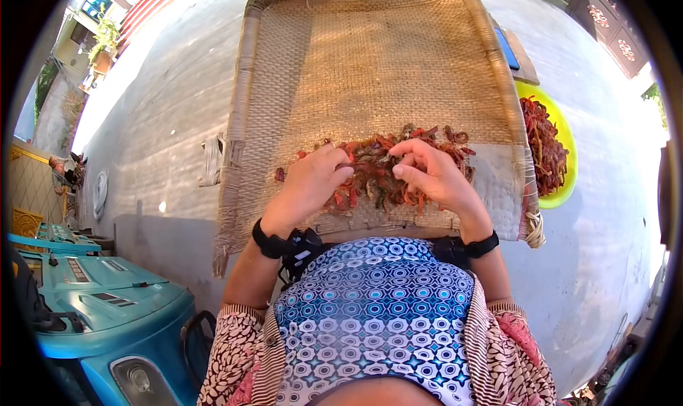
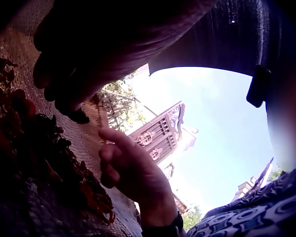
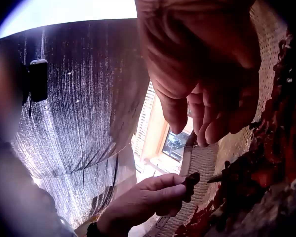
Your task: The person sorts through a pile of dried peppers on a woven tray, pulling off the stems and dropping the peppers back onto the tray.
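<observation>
A heap of dried chili peppers, red and dark brown, is spread across the near part of a woven tray. Over its left side is my left hand. Between thumb and fingers it pinches a dark, shrivelled chili pepper, clearest in the right wrist view. My right hand hovers above the right side of the heap, its thumb and index finger apart and its fingers loosely bent. Nothing shows between them. In the left wrist view the left hand is a dark shape above the tray.
Right of the tray stands a yellow basin full of red dried chili peppers. A blue flat object lies behind it. At the lower left is a teal vehicle. Grey concrete floor surrounds the tray, whose rim is raised.
</observation>
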A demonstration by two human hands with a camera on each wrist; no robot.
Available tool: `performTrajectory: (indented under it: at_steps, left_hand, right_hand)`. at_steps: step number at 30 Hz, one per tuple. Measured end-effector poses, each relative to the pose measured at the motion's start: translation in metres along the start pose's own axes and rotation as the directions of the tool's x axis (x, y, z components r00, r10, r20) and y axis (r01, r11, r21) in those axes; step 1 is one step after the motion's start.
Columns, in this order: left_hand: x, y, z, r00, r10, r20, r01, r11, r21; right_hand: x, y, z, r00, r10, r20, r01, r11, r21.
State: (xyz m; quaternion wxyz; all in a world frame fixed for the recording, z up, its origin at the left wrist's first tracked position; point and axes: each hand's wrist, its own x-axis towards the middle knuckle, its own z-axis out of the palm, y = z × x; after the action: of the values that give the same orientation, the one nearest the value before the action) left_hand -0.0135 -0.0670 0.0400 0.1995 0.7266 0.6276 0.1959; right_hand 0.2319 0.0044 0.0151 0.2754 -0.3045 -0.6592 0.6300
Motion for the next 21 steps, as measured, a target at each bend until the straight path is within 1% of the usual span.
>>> performTrajectory:
  at_steps: [2,4,7,10,13,16,17,19,20,21]
  left_hand:
    - [0.000,0.005,0.002,1.000,0.016,0.020,-0.014,0.994,-0.109]
    - [0.000,0.008,0.004,0.999,0.013,0.039,-0.003,0.972,-0.236]
    - [0.004,0.012,0.010,0.995,0.068,0.070,-0.045,0.955,-0.294]
    - [0.005,0.023,0.005,0.965,-0.080,0.250,0.197,0.849,-0.491]
    - [0.004,0.017,0.012,0.977,0.066,0.200,0.064,0.811,-0.582]
    - [0.005,0.022,0.009,0.960,-0.016,0.278,0.181,0.795,-0.579]
    - [0.007,0.018,0.007,0.981,-0.034,0.191,0.121,0.877,-0.465]
    - [0.011,0.000,0.005,1.000,-0.028,0.011,0.030,0.981,-0.194]
    - [0.011,-0.012,0.008,0.995,-0.056,-0.081,0.046,0.991,-0.125]
    - [0.011,-0.020,0.009,0.993,-0.070,-0.092,0.066,0.996,-0.055]
  right_hand:
    - [0.003,-0.001,0.006,0.998,-0.013,0.067,0.023,0.988,-0.156]
    - [0.007,-0.002,0.008,0.993,-0.023,0.116,0.059,0.947,-0.315]
    - [0.009,0.005,0.015,0.978,-0.185,0.101,0.208,0.925,-0.317]
    - [0.004,-0.008,0.014,0.996,0.005,0.091,0.014,0.979,-0.202]
    - [0.002,-0.005,0.011,0.988,0.078,0.134,-0.060,0.989,-0.135]
    - [-0.002,-0.007,0.006,0.984,0.147,0.103,-0.136,0.985,-0.102]
    - [-0.001,-0.003,0.003,0.995,0.097,0.000,-0.097,0.995,-0.021]
    - [-0.001,0.011,-0.009,0.976,0.022,-0.215,0.005,0.992,0.126]
    - [-0.003,0.012,-0.020,0.939,0.042,-0.341,0.030,0.979,0.201]
    - [-0.007,0.014,-0.034,0.885,0.071,-0.460,0.064,0.960,0.271]
